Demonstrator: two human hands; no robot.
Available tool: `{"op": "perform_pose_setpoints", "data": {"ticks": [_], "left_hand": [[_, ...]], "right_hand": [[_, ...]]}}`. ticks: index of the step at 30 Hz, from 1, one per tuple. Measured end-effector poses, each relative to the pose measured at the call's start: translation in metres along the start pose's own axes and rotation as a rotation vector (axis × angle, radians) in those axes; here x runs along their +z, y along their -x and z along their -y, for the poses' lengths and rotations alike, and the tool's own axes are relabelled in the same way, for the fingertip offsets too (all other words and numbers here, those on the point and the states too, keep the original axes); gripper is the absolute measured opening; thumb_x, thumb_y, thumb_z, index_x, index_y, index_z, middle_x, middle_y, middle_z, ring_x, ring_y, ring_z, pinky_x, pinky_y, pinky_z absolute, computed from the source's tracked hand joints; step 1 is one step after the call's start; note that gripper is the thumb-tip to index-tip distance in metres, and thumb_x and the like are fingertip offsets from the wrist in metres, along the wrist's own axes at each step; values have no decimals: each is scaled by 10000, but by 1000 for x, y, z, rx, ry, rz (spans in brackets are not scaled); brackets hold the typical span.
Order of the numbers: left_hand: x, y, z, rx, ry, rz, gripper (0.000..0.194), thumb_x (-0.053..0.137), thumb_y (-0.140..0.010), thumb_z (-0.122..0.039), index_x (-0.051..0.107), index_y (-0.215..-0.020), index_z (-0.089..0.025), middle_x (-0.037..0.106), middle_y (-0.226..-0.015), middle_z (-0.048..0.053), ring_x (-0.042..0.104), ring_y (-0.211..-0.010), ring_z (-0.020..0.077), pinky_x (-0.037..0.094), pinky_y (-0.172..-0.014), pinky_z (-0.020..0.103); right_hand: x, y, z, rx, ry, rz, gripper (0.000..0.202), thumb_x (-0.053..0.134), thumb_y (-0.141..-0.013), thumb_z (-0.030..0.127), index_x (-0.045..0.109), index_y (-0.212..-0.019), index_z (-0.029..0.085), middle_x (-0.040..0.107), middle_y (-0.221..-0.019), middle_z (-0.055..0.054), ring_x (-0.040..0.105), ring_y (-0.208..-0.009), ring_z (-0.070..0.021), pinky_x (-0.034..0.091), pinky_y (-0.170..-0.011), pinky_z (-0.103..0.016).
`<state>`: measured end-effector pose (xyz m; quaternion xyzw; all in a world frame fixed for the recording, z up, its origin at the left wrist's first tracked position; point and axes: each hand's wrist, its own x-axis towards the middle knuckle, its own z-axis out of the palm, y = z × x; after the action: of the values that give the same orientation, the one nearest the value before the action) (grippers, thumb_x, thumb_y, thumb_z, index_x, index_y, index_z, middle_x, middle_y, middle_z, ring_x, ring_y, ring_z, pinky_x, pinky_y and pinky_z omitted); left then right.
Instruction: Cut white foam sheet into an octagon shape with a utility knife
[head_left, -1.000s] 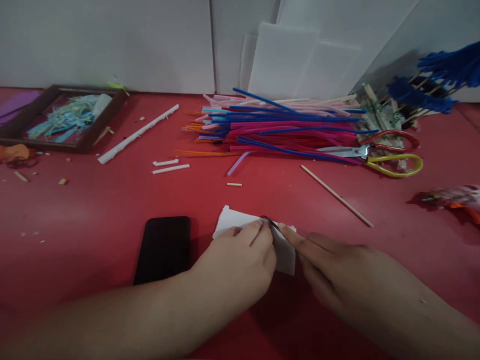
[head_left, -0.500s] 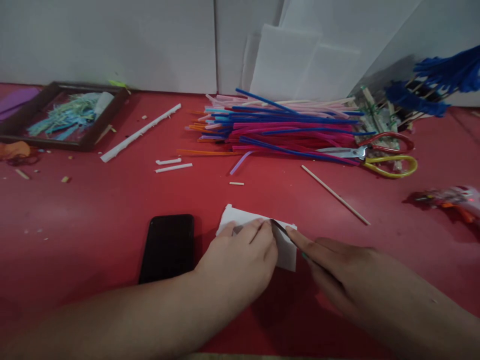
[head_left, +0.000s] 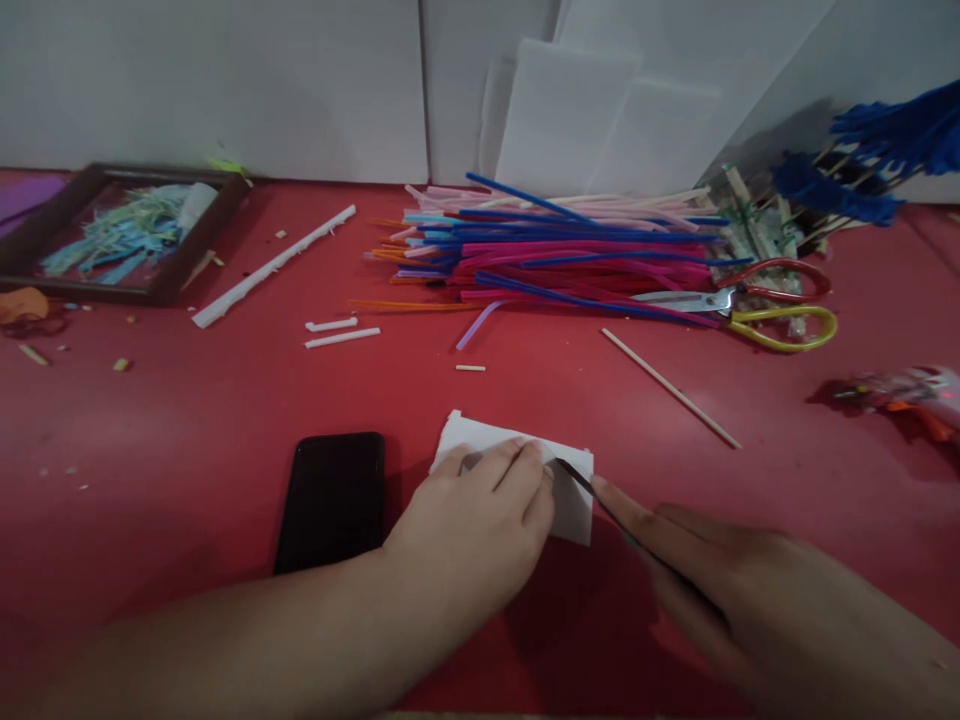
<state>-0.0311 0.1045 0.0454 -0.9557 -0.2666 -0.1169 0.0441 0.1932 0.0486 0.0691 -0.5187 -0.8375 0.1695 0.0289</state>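
A small white piece of paper (head_left: 571,512) lies on the red table in front of me. My left hand (head_left: 480,510) presses down on it with curled fingers close together. Under those fingers shows a small grey patch that I cannot make out. My right hand (head_left: 705,560) is closed around a thin, dark-bladed craft knife (head_left: 581,478), its forefinger stretched along the top. The blade slants to the left, its tip over the paper just beside my left fingertips. Most of the handle is hidden in my grip.
A black phone (head_left: 331,500) lies left of the paper. Behind are a heap of coloured pipe cleaners (head_left: 570,250), scissors (head_left: 739,300), a thin wooden stick (head_left: 671,388), a rolled paper strip (head_left: 276,266) and a brown frame (head_left: 161,285). White sheets (head_left: 566,115) lean on the wall.
My right hand has drawn the knife a little to the right and toward me, so the tip sits farther from the paper's top edge. My left hand stays in place.
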Motion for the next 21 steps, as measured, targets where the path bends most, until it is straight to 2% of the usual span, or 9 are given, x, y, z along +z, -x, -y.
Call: {"op": "perform_pose_setpoints", "data": {"ticks": [4,7,10,15,18,21], "left_hand": [[0,0,0,7,-2,-9,303,442,-923,-69,656,-1137,-89,699,-1200,91,651,-1094,240,601,-797,391],[-1,0,0,10,7,12,299,470,-906,-64,654,-1141,-85,698,-1202,97,653,-1090,246,601,-806,395],[-1,-1,0,5,10,7,294,473,-901,-63,663,-1123,-89,702,-1193,95,661,-1068,243,602,-793,387],[-1,-2,3,27,-2,27,286,501,-888,-64,663,-1123,-90,690,-1214,109,659,-1075,241,595,-793,370],[-2,-2,5,50,-13,21,274,514,-886,-72,662,-1116,-85,688,-1212,124,660,-1075,242,591,-790,364],[-7,-4,9,69,-9,47,263,548,-881,-85,663,-1117,-84,698,-1192,119,671,-1050,232,589,-770,338]], "right_hand": [[2,10,1,-26,-23,-44,733,393,-802,68,381,-1516,234,761,-1061,-90,736,-642,-215,609,-504,-301],[5,18,2,-46,7,-81,719,368,-811,39,373,-1514,193,754,-1088,-99,756,-764,-220,618,-539,-282],[10,27,0,-48,55,-92,738,362,-813,32,319,-1534,188,754,-1089,-91,757,-772,-220,619,-528,-285],[20,47,-5,-71,120,-147,790,345,-863,52,76,-1585,226,755,-1089,-76,749,-670,-193,590,-454,-257],[24,58,-8,-58,118,-167,760,329,-885,57,92,-1587,230,743,-1123,-91,755,-720,-200,590,-470,-247],[25,64,-12,-31,39,-180,718,336,-912,85,161,-1582,272,753,-1097,-57,755,-799,-202,619,-577,-257]]}}
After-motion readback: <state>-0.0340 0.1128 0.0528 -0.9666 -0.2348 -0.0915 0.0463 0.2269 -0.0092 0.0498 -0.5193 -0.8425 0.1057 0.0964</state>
